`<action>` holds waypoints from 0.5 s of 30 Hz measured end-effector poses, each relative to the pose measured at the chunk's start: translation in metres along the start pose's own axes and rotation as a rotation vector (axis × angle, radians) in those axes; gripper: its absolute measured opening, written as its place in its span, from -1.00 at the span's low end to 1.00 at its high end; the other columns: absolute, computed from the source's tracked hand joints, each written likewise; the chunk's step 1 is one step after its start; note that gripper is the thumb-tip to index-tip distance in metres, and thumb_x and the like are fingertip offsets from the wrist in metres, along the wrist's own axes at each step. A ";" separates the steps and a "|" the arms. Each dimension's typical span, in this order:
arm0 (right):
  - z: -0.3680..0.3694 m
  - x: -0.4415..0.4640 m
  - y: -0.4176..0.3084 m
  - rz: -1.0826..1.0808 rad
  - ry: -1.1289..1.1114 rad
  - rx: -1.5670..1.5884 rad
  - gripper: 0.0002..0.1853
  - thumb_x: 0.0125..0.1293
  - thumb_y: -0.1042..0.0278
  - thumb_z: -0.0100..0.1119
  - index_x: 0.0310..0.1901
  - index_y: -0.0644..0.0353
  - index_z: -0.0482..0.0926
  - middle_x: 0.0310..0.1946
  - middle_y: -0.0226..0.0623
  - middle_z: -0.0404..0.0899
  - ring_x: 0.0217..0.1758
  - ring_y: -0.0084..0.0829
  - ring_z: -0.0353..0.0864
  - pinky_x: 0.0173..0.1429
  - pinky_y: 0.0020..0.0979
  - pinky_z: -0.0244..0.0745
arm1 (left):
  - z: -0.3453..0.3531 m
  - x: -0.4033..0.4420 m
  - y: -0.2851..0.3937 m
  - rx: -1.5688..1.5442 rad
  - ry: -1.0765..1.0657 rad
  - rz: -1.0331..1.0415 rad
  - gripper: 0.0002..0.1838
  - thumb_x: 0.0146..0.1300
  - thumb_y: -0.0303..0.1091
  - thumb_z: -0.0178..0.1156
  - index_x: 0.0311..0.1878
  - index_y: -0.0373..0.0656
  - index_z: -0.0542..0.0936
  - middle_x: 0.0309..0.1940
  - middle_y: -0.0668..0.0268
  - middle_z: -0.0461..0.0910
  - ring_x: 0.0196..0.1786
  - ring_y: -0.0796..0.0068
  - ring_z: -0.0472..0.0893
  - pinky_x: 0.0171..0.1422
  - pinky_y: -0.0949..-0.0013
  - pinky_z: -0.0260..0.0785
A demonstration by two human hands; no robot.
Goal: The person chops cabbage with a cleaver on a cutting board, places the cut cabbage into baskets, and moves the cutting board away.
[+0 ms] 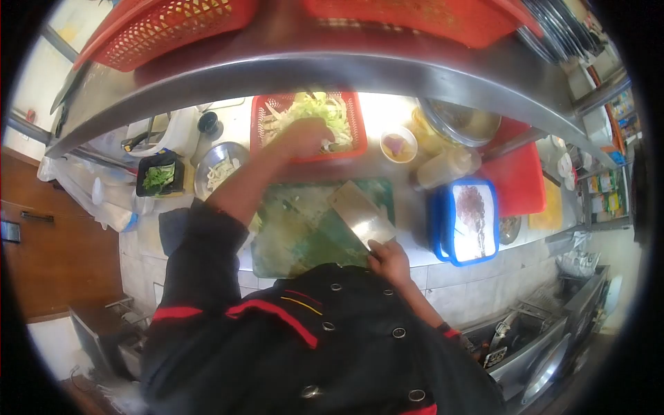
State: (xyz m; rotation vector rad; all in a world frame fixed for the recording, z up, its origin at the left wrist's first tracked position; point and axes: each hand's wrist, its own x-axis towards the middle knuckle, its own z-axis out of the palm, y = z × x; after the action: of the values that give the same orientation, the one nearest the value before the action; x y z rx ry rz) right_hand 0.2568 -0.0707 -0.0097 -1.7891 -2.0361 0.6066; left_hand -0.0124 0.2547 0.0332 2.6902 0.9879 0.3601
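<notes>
My left hand (311, 137) reaches into a red basket (259, 142) of pale green cut vegetables (320, 109). Its fingers are mostly hidden among the pieces. My right hand (389, 261) is wrapped round the handle of a broad metal cleaver (361, 216). The blade lies flat over the right part of a green cutting board (290, 232), pointing up and to the left. A few small pale bits show on the wet, stained board.
A metal shelf (332, 69) crosses above the counter. On the left are a bowl of white slices (201, 168) and a black tub (178, 187). On the right stand a small cup (399, 156), squeeze bottle (443, 169) and blue-rimmed container (454, 235).
</notes>
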 end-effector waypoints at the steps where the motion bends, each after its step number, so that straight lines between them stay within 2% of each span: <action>1: 0.000 0.001 0.002 -0.009 0.010 0.019 -0.60 0.09 0.28 0.35 0.02 -0.04 0.65 -0.33 -0.12 0.54 -0.20 -0.04 0.56 -0.10 -0.09 0.49 | -0.004 0.005 0.009 -0.002 0.007 -0.008 -0.70 0.18 -0.37 0.15 -0.04 -0.02 0.73 -0.28 0.10 0.67 -0.13 0.08 0.67 0.03 0.14 0.51; 3: -0.001 0.001 0.003 -0.045 0.038 0.042 -0.60 0.08 0.29 0.36 0.02 -0.04 0.66 -0.32 -0.12 0.55 -0.20 -0.04 0.56 -0.10 -0.09 0.50 | -0.017 0.013 0.022 0.150 -0.327 -0.160 -0.73 0.20 -0.33 0.20 -0.05 -0.02 0.73 -0.27 0.10 0.64 -0.08 0.10 0.65 0.08 0.12 0.48; 5: -0.003 0.002 0.003 -0.072 0.076 0.068 -0.60 0.08 0.30 0.36 0.02 -0.04 0.66 -0.31 -0.11 0.55 -0.19 -0.04 0.56 -0.09 -0.09 0.50 | -0.032 0.012 0.021 0.105 -0.313 -0.150 -0.73 0.23 -0.28 0.22 -0.03 -0.05 0.73 -0.22 0.10 0.65 -0.05 0.11 0.65 0.10 0.13 0.48; 7: -0.008 0.001 -0.003 -0.010 -0.005 0.011 -0.61 0.10 0.28 0.34 0.02 -0.03 0.66 -0.28 -0.09 0.57 -0.17 -0.02 0.57 -0.08 -0.09 0.50 | -0.039 0.008 0.008 0.061 -0.307 -0.133 -0.72 0.25 -0.24 0.23 -0.02 -0.07 0.72 -0.16 0.10 0.66 -0.02 0.12 0.64 0.12 0.14 0.47; 9: -0.012 0.001 -0.006 -0.001 -0.021 0.001 -0.62 0.12 0.26 0.32 0.02 -0.02 0.65 -0.26 -0.07 0.58 -0.16 -0.01 0.57 -0.07 -0.08 0.50 | -0.053 -0.001 -0.010 -0.262 -0.166 -0.172 -0.72 0.26 -0.21 0.22 -0.05 -0.08 0.73 -0.22 0.16 0.71 -0.11 0.19 0.68 0.01 0.18 0.48; 10: -0.014 0.002 -0.007 0.000 -0.040 -0.011 -0.63 0.14 0.24 0.31 0.03 -0.01 0.65 -0.24 -0.06 0.59 -0.15 -0.01 0.57 -0.06 -0.07 0.50 | -0.061 -0.006 -0.017 -0.396 -0.166 -0.181 -0.66 0.32 -0.11 0.21 0.00 -0.12 0.71 -0.15 0.16 0.71 -0.12 0.26 0.67 0.01 0.23 0.48; 13: -0.019 0.005 -0.011 0.001 -0.089 -0.006 -0.64 0.17 0.20 0.28 0.03 0.00 0.65 -0.21 -0.04 0.60 -0.12 0.01 0.57 -0.03 -0.06 0.49 | -0.086 -0.029 -0.019 -0.435 -0.064 -0.247 -0.64 0.33 -0.11 0.20 0.02 -0.15 0.69 -0.14 0.18 0.70 -0.11 0.30 0.66 0.04 0.25 0.47; 14: -0.020 0.005 -0.010 -0.015 -0.099 -0.008 -0.64 0.17 0.20 0.28 0.03 0.00 0.65 -0.21 -0.04 0.60 -0.12 0.01 0.57 -0.03 -0.06 0.49 | -0.095 -0.038 -0.019 -0.511 -0.096 -0.355 -0.61 0.39 -0.13 0.21 0.09 -0.23 0.65 -0.13 0.31 0.68 -0.09 0.53 0.61 0.07 0.39 0.46; 15: -0.022 0.006 -0.009 -0.009 -0.105 0.009 -0.64 0.19 0.20 0.27 0.03 0.03 0.65 -0.20 -0.05 0.61 -0.11 0.01 0.58 -0.01 -0.05 0.49 | -0.101 -0.048 -0.018 -0.513 -0.083 -0.375 -0.61 0.39 -0.13 0.21 0.09 -0.23 0.65 -0.13 0.31 0.68 -0.09 0.53 0.61 0.07 0.39 0.46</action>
State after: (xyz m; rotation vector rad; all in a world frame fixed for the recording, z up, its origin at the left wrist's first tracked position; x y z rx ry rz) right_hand 0.2604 -0.0642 0.0139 -1.7768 -2.1046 0.7194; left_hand -0.0907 0.2514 0.1148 2.0026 1.1591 0.3604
